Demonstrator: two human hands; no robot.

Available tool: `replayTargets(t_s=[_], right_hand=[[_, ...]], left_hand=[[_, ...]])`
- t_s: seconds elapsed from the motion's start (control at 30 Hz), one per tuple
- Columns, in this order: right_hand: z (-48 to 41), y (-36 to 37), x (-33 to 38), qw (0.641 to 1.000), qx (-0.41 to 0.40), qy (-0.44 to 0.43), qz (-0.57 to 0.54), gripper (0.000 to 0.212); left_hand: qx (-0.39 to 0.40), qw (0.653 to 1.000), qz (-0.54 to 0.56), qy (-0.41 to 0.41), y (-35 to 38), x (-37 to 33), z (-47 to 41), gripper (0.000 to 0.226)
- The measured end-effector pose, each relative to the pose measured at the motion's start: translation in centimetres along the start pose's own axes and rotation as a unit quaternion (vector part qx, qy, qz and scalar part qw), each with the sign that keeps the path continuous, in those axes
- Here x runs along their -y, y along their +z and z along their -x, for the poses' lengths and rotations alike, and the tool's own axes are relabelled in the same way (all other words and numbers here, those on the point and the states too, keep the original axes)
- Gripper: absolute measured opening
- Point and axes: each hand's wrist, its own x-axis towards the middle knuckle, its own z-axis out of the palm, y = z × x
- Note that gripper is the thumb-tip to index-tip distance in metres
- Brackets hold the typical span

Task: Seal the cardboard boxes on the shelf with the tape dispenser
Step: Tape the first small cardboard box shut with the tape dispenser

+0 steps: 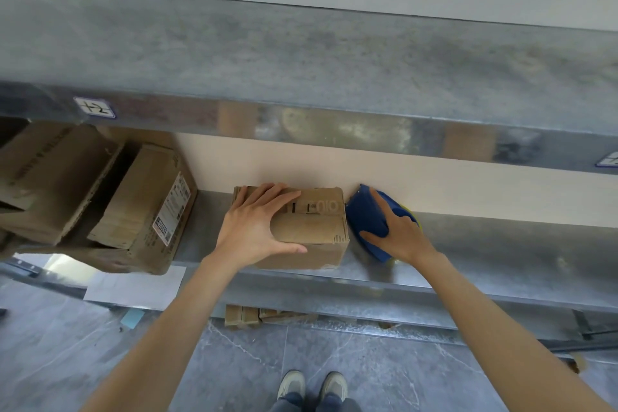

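Observation:
A small cardboard box (314, 227) stands on the metal shelf (468, 254), its top flaps folded down. My left hand (254, 227) lies spread over the box's left top, thumb along the front edge. A blue tape dispenser (366, 221) with a yellow-green edge rests on the shelf just right of the box. My right hand (401, 234) grips the dispenser from its right side, index finger stretched along its top. The dispenser's tape roll is hidden.
Larger cardboard boxes (140, 207) sit tilted at the left of the same shelf. An upper metal shelf (301, 70) overhangs close above. Flattened cardboard (254, 314) lies under the shelf, a white sheet (133, 288) hangs at the lower left, and my shoes (311, 385) stand on the grey floor.

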Motion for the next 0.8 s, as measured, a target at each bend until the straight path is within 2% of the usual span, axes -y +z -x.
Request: replayTargets(t_s=[0.17, 0.3, 0.47, 0.6, 0.67, 0.73, 0.8], right_hand=[[1.0, -1.5, -0.6, 0.999, -0.016, 0.009, -0.033, 0.087], [1.9, -3.2, 0.8, 0.995, -0.091, -0.025, 0.015, 0.075], [1.6, -3.0, 6.7, 0.972, -0.108, -0.138, -0.156, 0.056], [1.1, -1.1, 11.3, 0.952, -0.049, -0.175, -0.248, 0.047], [0.8, 0.3, 12.1, 0.952, -0.037, -0.165, -0.256, 0.044], [0.6, 1.3, 11.9, 0.951, -0.053, -0.162, -0.259, 0.040], [0.4, 1.6, 11.7, 0.945, -0.053, -0.154, -0.284, 0.039]], left_hand=[[-0.011, 1.000, 0.005, 0.005, 0.1, 0.0, 0.0, 0.102], [-0.019, 0.999, 0.030, 0.008, 0.1, 0.1, 0.0, 0.095], [0.018, 0.995, 0.095, 0.013, -0.9, 0.7, 0.1, 0.085], [0.042, 0.991, 0.126, 0.007, -1.7, 1.9, 0.1, 0.093], [0.016, 0.990, 0.136, 0.019, -0.9, 2.4, 0.4, 0.098], [-0.041, 0.991, 0.128, 0.029, 0.3, 2.8, 0.8, 0.096], [-0.083, 0.985, 0.149, 0.014, 1.1, 3.0, 1.0, 0.095]])
